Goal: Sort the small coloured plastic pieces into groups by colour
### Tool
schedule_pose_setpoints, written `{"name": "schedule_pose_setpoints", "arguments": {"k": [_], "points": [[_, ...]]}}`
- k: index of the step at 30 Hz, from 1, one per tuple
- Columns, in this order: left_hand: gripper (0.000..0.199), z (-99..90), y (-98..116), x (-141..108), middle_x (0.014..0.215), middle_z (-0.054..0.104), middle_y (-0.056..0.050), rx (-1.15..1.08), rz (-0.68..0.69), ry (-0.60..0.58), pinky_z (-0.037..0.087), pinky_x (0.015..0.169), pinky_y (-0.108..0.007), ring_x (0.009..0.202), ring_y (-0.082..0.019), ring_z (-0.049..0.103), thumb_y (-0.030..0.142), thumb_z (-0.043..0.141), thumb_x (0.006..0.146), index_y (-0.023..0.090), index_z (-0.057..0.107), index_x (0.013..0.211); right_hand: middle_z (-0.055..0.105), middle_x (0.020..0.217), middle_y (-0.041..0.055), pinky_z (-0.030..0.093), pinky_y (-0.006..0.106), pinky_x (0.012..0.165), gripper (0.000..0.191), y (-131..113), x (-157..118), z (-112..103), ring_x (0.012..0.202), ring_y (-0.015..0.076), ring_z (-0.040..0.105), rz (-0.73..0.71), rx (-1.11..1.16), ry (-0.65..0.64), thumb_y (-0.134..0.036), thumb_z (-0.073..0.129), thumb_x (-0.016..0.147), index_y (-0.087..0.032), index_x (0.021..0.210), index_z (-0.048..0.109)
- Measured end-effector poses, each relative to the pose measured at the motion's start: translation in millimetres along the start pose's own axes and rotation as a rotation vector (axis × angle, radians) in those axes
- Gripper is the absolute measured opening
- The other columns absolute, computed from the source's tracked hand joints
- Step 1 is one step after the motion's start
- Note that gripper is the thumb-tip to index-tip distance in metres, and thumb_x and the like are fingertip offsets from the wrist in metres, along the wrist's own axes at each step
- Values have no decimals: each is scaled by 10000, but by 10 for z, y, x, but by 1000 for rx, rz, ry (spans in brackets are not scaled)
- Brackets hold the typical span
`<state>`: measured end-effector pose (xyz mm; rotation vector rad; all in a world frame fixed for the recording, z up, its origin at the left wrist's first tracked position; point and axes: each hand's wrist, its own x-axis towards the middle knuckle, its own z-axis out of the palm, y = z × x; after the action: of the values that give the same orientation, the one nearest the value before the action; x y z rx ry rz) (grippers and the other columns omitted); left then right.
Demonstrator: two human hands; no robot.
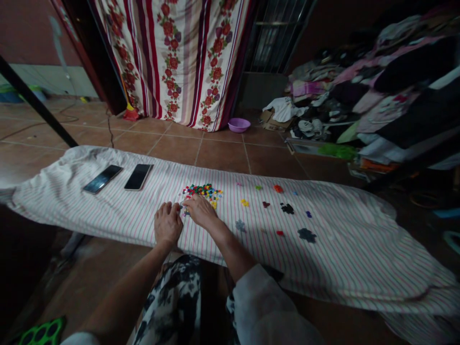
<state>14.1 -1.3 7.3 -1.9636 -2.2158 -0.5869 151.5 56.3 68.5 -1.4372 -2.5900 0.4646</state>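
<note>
A heap of small multicoloured pieces [203, 190] lies on the striped cloth [215, 244]. My right hand [201, 211] rests over the heap's near side, its fingers bent down among the pieces; what the fingertips touch is too small to make out. Beside it, my left hand [168, 224] lies on the cloth at the heap's left edge, fingers apart, with nothing visible in it. Right of the heap sit small groups sorted by colour: yellow [245, 203], orange-red [278, 189], black [287, 208], brown [266, 204], purple [308, 214], grey [240, 225], dark grey [306, 235] and red [280, 233].
Two phones [103, 179] [138, 177] lie on the cloth's left part. Beyond the cloth, a purple basin [239, 125] stands on the tiled floor before a floral curtain [179, 62]. Piled clothes [377, 86] fill the back right.
</note>
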Motion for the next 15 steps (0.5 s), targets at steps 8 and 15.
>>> {"name": "schedule_pose_setpoints", "arguments": {"k": [8, 15], "points": [[352, 9, 16, 6, 1272, 615, -120, -29, -23, 15, 417, 1008, -441, 1258, -273, 495, 173, 451, 891, 223, 628, 1192, 657, 1164, 111, 439, 308, 960, 338, -71, 141, 110, 1110, 215, 573, 0, -66, -45, -165, 453, 966, -217, 1177, 712], [357, 32, 12, -2, 1274, 618, -123, -35, -22, 29, 410, 1021, -443, 1267, -284, 490, 171, 439, 897, 213, 626, 1198, 657, 1173, 120, 452, 307, 938, 321, -77, 141, 79, 1108, 220, 591, 28, -69, -65, -172, 482, 956, -216, 1176, 711]]}}
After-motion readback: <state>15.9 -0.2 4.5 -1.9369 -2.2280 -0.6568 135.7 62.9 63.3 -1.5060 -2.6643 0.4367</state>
